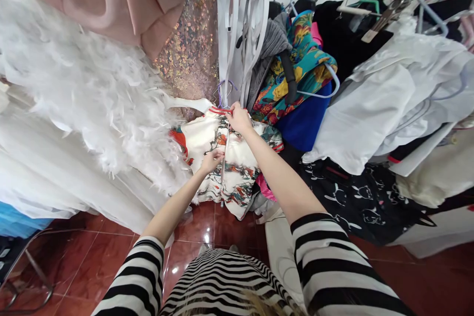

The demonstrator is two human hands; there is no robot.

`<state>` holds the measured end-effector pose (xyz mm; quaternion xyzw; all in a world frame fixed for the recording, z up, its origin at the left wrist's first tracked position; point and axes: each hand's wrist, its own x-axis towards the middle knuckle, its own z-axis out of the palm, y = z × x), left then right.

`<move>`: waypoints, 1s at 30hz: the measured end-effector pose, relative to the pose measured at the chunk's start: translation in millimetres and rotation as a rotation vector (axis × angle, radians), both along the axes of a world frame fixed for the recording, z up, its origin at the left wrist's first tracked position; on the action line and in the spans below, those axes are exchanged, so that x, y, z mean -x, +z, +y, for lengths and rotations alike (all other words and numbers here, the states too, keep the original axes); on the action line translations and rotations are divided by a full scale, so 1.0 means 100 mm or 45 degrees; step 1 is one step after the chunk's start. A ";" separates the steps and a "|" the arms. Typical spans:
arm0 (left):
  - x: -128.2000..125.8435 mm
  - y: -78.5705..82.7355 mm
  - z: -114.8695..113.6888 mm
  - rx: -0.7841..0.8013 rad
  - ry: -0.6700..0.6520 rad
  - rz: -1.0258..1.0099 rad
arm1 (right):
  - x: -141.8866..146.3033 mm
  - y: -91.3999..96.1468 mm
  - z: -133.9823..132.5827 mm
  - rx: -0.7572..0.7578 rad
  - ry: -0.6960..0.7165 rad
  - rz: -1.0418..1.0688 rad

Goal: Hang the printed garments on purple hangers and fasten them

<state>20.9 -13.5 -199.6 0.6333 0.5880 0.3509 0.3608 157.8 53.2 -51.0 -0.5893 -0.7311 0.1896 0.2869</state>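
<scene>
A white top [200,133] with an orange, black and green print and red trim hangs in front of me. A seam or zip line runs down its middle. At the neckline, the fingers of my right hand [239,117] are closed on the red-trimmed collar. Lower down, my left hand [212,161] pinches the fabric beside the middle line; its fingertips are together. Above the collar shows a purple hanger hook [222,91], and a white hanger arm [190,103] reaches out at the left shoulder.
White feathery garments [92,89] and a sequinned one [192,39] hang on the left. To the right, a teal floral garment [296,69] and white clothes [370,103] crowd the rail. A white scrolled metal frame [231,19] stands behind. Below lies a red tiled floor [111,252].
</scene>
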 end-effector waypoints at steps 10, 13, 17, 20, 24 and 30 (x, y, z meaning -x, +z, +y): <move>-0.04 -0.23 -0.04 0.094 -0.230 0.693 | 0.00 0.11 -0.05 0.107 0.015 -0.048; -0.07 -0.29 -0.05 0.114 -0.285 0.835 | 0.01 0.10 -0.05 0.101 -0.010 -0.061; -0.16 -0.34 -0.06 0.076 -0.361 0.990 | 0.01 0.04 -0.01 0.071 -0.009 -0.066; -0.24 -0.35 -0.06 0.049 -0.388 1.067 | -0.01 -0.01 0.04 0.022 0.018 -0.056; -0.32 -0.36 -0.02 0.058 -0.370 1.114 | -0.01 -0.08 0.09 -0.029 0.014 -0.066; -0.32 -0.40 0.02 0.058 -0.332 1.039 | -0.03 -0.16 0.14 -0.077 0.048 -0.012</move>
